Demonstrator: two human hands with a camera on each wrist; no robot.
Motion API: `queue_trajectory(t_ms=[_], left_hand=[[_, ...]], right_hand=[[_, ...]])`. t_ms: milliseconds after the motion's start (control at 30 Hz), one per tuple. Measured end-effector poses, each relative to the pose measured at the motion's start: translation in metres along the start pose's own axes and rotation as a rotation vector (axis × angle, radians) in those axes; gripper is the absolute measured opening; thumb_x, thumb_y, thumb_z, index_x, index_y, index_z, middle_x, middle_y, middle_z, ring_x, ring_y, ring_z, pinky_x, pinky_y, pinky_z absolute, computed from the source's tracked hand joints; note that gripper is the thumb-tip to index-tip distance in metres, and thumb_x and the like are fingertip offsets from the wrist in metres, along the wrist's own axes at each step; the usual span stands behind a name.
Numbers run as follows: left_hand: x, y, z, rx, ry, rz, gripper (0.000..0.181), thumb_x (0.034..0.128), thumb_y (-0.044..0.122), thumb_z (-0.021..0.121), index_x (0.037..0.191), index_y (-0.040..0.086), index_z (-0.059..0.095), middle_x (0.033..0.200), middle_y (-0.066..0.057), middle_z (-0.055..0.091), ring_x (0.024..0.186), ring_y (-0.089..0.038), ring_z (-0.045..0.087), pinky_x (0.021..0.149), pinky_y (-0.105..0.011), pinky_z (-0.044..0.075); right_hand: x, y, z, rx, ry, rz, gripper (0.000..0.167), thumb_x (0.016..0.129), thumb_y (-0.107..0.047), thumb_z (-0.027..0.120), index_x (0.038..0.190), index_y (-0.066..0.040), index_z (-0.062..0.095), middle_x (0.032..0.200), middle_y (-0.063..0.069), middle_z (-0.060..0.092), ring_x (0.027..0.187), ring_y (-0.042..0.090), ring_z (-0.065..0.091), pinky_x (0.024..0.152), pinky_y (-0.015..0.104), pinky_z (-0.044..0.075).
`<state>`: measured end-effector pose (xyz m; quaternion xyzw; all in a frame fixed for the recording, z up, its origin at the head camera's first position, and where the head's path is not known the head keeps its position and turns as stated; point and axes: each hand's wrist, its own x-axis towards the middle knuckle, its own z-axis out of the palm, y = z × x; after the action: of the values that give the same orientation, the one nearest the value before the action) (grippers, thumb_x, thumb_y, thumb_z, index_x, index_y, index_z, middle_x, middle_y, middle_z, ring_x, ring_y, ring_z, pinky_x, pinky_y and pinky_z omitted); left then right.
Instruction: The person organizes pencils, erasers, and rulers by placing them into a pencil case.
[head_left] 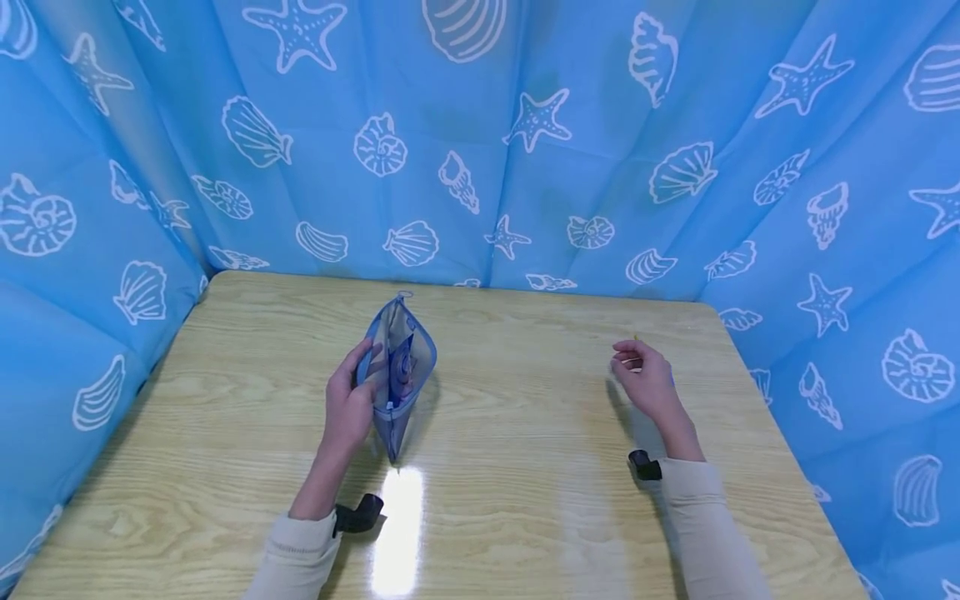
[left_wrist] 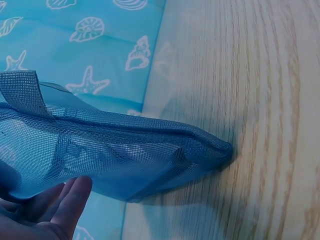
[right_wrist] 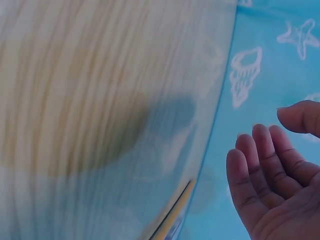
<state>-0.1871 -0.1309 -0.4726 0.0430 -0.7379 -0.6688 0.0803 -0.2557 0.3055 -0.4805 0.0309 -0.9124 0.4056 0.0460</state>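
A blue mesh zip pouch stands on the table left of centre, its mouth wide apart and facing up. Something dark blue shows inside it; its kind is unclear. My left hand grips the pouch by its left side. In the left wrist view the pouch's mesh wall fills the middle, one end touching the table. Over the table's right part hovers my right hand, holding nothing, fingers loosely bent. Beside it in the right wrist view lies a thin yellow, dark-striped thing, mostly cut off.
The wooden table reaches back to a blue curtain with white shells and starfish, which also hangs along both sides. A bright light reflection lies on the table in front of the pouch. Each wrist wears a black camera.
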Motion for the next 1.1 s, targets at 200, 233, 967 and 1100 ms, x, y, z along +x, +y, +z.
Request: queue_trajectory(t_ms=[200,233,967,1100], left_hand=[[-0.003,-0.001,-0.001,-0.012,-0.001,0.009,0.071,0.0853,-0.01,0.041,0.155,0.002,0.038,0.151,-0.018,0.052,0.147,-0.033,0.038,0.111,-0.043,0.035],[-0.003,-0.001,-0.001,-0.012,0.0,0.011,0.071,0.085,-0.01,0.041,0.155,0.001,0.039,0.15,-0.018,0.052,0.147,-0.033,0.038,0.113,-0.044,0.034],[-0.003,-0.002,-0.005,-0.034,-0.006,0.027,0.07,0.085,-0.012,0.039,0.154,-0.002,0.038,0.15,-0.022,0.051,0.143,-0.038,0.044,0.116,-0.049,0.037],[-0.003,-0.001,-0.005,-0.013,-0.001,0.031,0.07,0.0847,-0.011,0.04,0.154,-0.002,0.039,0.15,-0.022,0.052,0.145,-0.037,0.041,0.119,-0.048,0.032]], right_hand=[[-0.008,0.016,-0.019,0.012,0.036,0.041,0.035,0.1,-0.01,0.059,0.129,0.008,0.06,0.117,0.027,0.065,0.093,0.012,0.058,0.074,0.012,0.046],[-0.01,0.018,-0.022,0.021,0.039,0.048,0.036,0.099,-0.01,0.059,0.13,0.009,0.059,0.118,0.028,0.064,0.091,0.008,0.056,0.074,0.012,0.046],[0.0,0.067,-0.071,-0.162,-0.194,0.131,0.065,0.093,-0.01,0.068,0.146,0.013,0.04,0.14,0.038,0.047,0.119,0.051,0.053,0.091,0.051,0.052],[0.005,0.074,-0.076,-0.196,-0.275,0.12,0.068,0.091,-0.012,0.071,0.146,0.014,0.04,0.139,0.039,0.047,0.117,0.051,0.053,0.091,0.052,0.051]])
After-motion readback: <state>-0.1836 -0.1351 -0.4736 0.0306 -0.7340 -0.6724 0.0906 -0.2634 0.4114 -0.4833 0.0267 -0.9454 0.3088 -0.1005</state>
